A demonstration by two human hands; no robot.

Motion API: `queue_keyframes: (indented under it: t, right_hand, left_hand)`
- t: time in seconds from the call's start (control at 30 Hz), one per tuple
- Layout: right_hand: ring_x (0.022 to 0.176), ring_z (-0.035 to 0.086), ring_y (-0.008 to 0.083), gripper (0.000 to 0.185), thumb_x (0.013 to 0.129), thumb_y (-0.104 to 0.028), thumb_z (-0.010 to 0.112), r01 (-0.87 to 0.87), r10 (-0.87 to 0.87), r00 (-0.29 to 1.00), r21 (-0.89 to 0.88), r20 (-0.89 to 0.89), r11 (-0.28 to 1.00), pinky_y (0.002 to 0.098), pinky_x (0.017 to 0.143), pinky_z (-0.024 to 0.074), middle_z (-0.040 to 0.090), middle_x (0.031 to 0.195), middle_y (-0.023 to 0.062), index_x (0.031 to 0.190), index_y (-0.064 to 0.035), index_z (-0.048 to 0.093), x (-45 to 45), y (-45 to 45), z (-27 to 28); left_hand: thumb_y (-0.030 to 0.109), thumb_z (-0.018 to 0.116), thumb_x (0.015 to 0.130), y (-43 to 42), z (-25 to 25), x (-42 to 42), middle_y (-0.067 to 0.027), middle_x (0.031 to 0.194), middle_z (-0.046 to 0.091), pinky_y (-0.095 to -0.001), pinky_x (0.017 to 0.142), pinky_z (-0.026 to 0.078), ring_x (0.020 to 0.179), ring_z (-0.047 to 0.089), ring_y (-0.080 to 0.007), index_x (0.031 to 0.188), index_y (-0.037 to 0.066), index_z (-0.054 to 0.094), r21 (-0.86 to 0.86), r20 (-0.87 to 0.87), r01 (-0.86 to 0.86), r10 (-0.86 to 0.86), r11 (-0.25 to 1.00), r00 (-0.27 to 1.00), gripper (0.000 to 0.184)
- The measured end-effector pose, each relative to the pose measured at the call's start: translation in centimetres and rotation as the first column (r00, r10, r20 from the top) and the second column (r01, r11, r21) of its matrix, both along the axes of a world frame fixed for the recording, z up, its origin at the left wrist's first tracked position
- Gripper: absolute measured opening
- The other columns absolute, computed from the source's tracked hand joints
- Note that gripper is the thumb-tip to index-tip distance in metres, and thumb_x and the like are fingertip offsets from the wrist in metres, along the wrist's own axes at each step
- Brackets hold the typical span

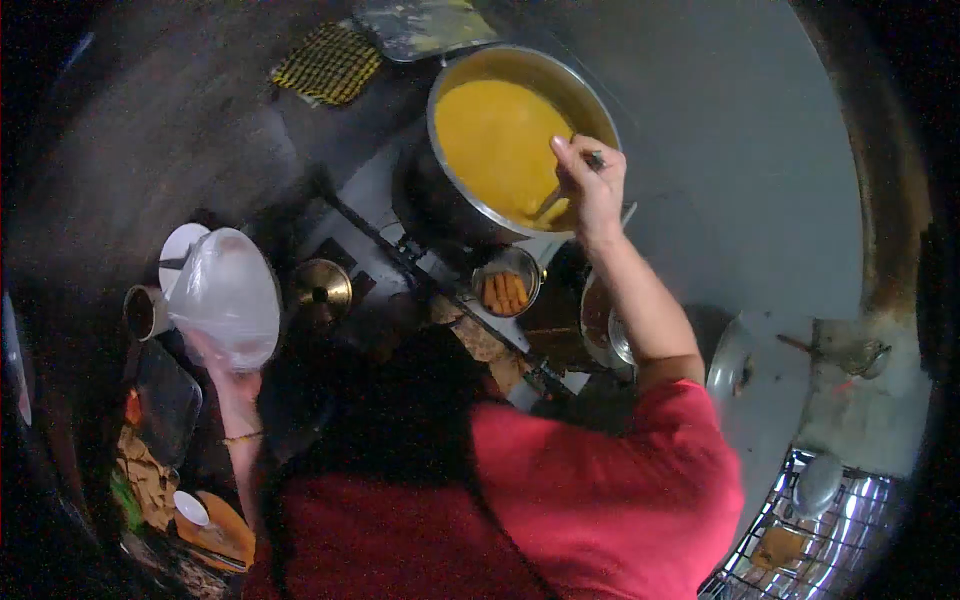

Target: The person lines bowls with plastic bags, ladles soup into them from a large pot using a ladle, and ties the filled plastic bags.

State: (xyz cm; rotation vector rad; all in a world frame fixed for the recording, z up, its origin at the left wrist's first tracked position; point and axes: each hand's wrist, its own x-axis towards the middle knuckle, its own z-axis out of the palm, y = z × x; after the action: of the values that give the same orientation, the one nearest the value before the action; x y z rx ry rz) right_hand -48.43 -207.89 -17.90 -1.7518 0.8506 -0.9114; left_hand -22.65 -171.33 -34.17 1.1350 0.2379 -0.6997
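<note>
A large metal pot [443,160] filled with yellow soup [505,140] stands on the stove at the upper middle. Over its near right rim, my right hand [592,185] is closed around a metal spoon [547,205], whose lower end dips into the soup and is hidden. To the left, my left hand [222,362] grips the lower edge of a whitish bowl [228,290] that looks covered in clear plastic wrap. Its fingers are mostly hidden by the bowl.
A small pot of orange sticks [505,292] sits below the big pot. A brass burner [323,290] lies to the left of it. A yellow-black mesh cloth [327,64] and a smeared tray [425,25] are at the back. On the right stands a wire rack [850,520].
</note>
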Motion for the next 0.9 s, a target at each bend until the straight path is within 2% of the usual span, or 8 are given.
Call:
queue_keyframes:
  t: [0.4, 0.63, 0.67, 0.7, 0.73, 0.8, 0.83, 0.9]
  right_hand:
    - [0.045, 0.031, 0.0053, 0.033, 0.079, -0.014, 0.063, 0.263, -0.104, 0.734, -0.140, 0.671, 0.954, 0.0225, 0.042, 0.0223, 0.035, 0.050, -0.0046, 0.054, -0.0097, 0.042, 11.5, -5.7, 1.5]
    - [0.043, 0.037, 0.0224, 0.032, 0.080, -0.027, 0.062, -0.291, 0.145, 0.956, -0.783, -0.253, 0.550, 0.0344, 0.045, 0.0311, 0.040, 0.049, 0.0140, 0.060, -0.0015, 0.056, 6.3, -4.5, -0.7]
    - [0.047, 0.043, 0.0270, 0.031, 0.081, -0.030, 0.059, -0.502, 0.098, 0.821, -0.628, -0.563, 0.595, 0.0367, 0.048, 0.0338, 0.049, 0.052, 0.0150, 0.067, -0.0028, 0.062, 4.6, -5.3, -2.7]
    - [0.055, 0.051, 0.0264, 0.026, 0.082, -0.027, 0.058, -0.614, 0.203, 0.778, -0.650, -0.595, 0.447, 0.0372, 0.053, 0.0369, 0.055, 0.060, 0.0143, 0.074, -0.0027, 0.064, 3.6, -4.1, -3.0]
    - [0.062, 0.054, 0.0274, 0.021, 0.083, -0.022, 0.056, -0.630, 0.391, 0.736, -0.346, -0.553, 0.695, 0.0372, 0.057, 0.0390, 0.058, 0.068, 0.0140, 0.084, -0.0026, 0.064, 2.6, -2.7, -3.1]
    - [0.066, 0.054, 0.0308, 0.020, 0.081, -0.018, 0.057, -0.676, 0.355, 0.722, -0.498, -0.594, 0.543, 0.0370, 0.065, 0.0397, 0.058, 0.071, 0.0176, 0.074, -0.0007, 0.064, -0.4, -3.6, -5.7]
    - [0.068, 0.053, 0.0316, 0.022, 0.081, -0.018, 0.058, -0.623, 0.317, 0.665, -0.269, -0.676, 0.735, 0.0371, 0.069, 0.0387, 0.058, 0.073, 0.0170, 0.068, -0.0015, 0.063, -1.5, -2.7, -5.6]
    - [0.070, 0.054, 0.0263, 0.026, 0.083, -0.018, 0.056, -0.806, 0.381, 0.516, -0.283, -0.767, 0.520, 0.0359, 0.071, 0.0410, 0.057, 0.074, 0.0145, 0.065, 0.0006, 0.059, -2.6, -2.6, -6.2]
  left_hand:
    - [0.059, 0.042, 0.082, 7.1, 1.5, -0.8, -0.0046, 0.135, 0.032, -0.0434, 0.095, 0.035, 0.120, 0.036, -0.0241, 0.136, 0.016, 0.023, 0.007, -0.002, -0.071, 0.071, 0.997, 0.997, 0.072]
    - [0.063, 0.038, 0.081, 2.3, 7.8, -4.9, -0.0105, 0.135, 0.031, -0.0459, 0.098, 0.035, 0.121, 0.037, -0.0265, 0.135, 0.011, 0.022, -0.082, -0.061, 0.099, -0.104, 0.992, 0.993, 0.076]
    - [0.062, 0.038, 0.082, 1.6, 7.4, -5.2, -0.0107, 0.133, 0.033, -0.0455, 0.097, 0.036, 0.119, 0.039, -0.0264, 0.135, 0.011, 0.023, -0.177, -0.013, 0.111, -0.115, 0.978, 0.993, 0.075]
    - [0.060, 0.037, 0.084, 0.8, 7.1, -5.2, -0.0098, 0.131, 0.036, -0.0433, 0.096, 0.037, 0.116, 0.042, -0.0241, 0.133, 0.011, 0.026, -0.306, 0.003, 0.104, -0.109, 0.946, 0.994, 0.071]
    - [0.059, 0.036, 0.084, 0.0, 6.7, -5.5, -0.0081, 0.128, 0.040, -0.0401, 0.095, 0.038, 0.115, 0.043, -0.0218, 0.132, 0.011, 0.029, -0.349, 0.016, 0.108, -0.109, 0.931, 0.994, 0.068]
    - [0.062, 0.033, 0.084, -0.7, 8.4, -7.0, -0.0062, 0.130, 0.039, -0.0383, 0.097, 0.035, 0.119, 0.039, -0.0199, 0.133, 0.013, 0.028, -0.335, 0.039, 0.110, -0.103, 0.936, 0.994, 0.070]
    - [0.063, 0.032, 0.083, -0.8, 8.7, -7.7, -0.0069, 0.132, 0.037, -0.0392, 0.098, 0.034, 0.120, 0.037, -0.0203, 0.134, 0.013, 0.027, -0.319, 0.011, 0.097, -0.099, 0.943, 0.995, 0.071]
    - [0.066, 0.031, 0.081, -1.3, 7.3, -8.5, -0.0087, 0.135, 0.034, -0.0411, 0.098, 0.032, 0.122, 0.035, -0.0216, 0.135, 0.013, 0.025, -0.296, -0.033, 0.096, -0.110, 0.950, 0.993, 0.076]
